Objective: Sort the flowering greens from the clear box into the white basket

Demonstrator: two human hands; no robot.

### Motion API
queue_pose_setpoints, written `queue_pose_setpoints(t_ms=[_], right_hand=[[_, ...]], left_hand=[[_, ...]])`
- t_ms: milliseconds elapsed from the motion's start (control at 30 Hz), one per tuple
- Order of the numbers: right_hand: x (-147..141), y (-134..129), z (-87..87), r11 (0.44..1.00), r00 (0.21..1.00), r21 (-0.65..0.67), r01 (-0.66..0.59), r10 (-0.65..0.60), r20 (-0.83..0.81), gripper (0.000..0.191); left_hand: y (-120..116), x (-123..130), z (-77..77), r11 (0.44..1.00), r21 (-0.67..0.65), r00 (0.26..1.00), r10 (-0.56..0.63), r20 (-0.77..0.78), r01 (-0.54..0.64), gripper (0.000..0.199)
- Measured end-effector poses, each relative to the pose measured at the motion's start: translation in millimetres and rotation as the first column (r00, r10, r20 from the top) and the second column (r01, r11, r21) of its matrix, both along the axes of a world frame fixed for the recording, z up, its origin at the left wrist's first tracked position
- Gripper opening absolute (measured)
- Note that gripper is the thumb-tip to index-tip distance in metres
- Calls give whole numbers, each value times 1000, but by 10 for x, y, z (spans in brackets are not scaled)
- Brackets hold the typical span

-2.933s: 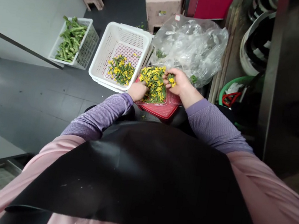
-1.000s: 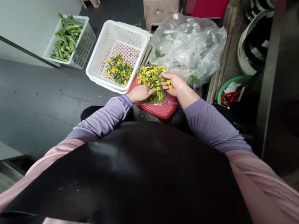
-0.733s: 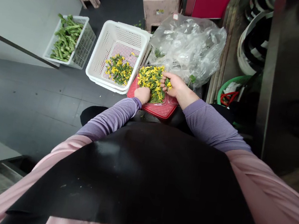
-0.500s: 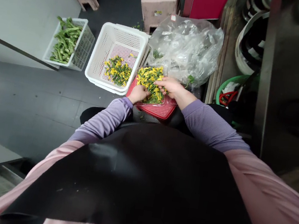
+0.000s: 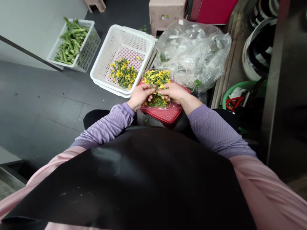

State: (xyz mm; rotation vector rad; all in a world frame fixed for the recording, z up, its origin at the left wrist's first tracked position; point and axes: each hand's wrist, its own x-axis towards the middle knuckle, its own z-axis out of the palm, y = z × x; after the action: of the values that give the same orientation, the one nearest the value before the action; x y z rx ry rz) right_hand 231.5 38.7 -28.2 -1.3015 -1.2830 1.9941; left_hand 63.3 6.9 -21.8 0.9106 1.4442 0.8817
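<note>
Purple-cuffed, the left hand (image 5: 141, 95) and right hand (image 5: 174, 92) sit close together, fingers drawn narrow, directly over yellow-flowered greens (image 5: 157, 77); whether they grip a stem cannot be told. The greens lie atop a red base (image 5: 165, 114), beside a white basket (image 5: 99, 62).

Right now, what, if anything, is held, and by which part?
The left hand and right hand seem to pinch a sprig above the yellow-flowered greens; which part is unclear.

Single head-worn view, facing forward and down, apron (image 5: 146, 183) nearest, left hand (image 5: 139, 96) and right hand (image 5: 175, 91) beyond
</note>
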Motion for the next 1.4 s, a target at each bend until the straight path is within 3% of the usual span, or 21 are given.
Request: queue_pose_setpoints(t_ms=[167, 300, 433, 567, 700, 967, 1033, 1133, 1200, 1333, 1400], right_hand=[[16, 37, 36, 999, 994, -13, 51, -52, -92, 25], [-11, -3, 3, 998, 998, 33, 49, -47, -41, 17], [-15, -37, -15, 994, 999, 113, 10, -16, 48, 14], [13, 0, 0, 967, 989, 253, 12, -49, 138, 26], [27, 43, 11, 936, 982, 349, -40, -29, 189, 25], [42, 58, 58, 901, 974, 425, -90, -10, 226, 23], [47, 65, 49, 905, 980, 415, -92, 9, 198, 23], [51, 80, 49, 945, 995, 327, -18, -14, 97, 21], [58, 99, 67, 974, 995, 203, 100, -99, -12, 19], [86, 142, 124, 969, 953, -32, 245, -247, -177, 19], [95, 146, 143, 966, 945, -84, 244, -256, -201, 20]], left_hand=[[-63, -26, -25, 994, 28, 978, -101, -181, 108, 20], [-91, 49, -85, 983, 52, 945, -153, -289, 175, 40], [-107, 129, -63, 974, 44, 922, -193, -335, 220, 45], [-100, 79, -8, 976, 86, 934, -165, -316, 201, 35], [-33, -58, 35, 975, 95, 921, -155, -356, 201, 16], [91, -129, 291, 909, 54, 827, -350, -440, 414, 9], [119, -139, 257, 916, 37, 853, -357, -380, 399, 10], [170, -175, 54, 926, -83, 867, -374, -330, 368, 21], [201, -183, -131, 901, -209, 774, -434, -462, 381, 30], [225, -84, -425, 828, -258, 347, -462, -816, 498, 17], [222, 5, -500, 773, -280, 208, -465, -861, 569, 23]])
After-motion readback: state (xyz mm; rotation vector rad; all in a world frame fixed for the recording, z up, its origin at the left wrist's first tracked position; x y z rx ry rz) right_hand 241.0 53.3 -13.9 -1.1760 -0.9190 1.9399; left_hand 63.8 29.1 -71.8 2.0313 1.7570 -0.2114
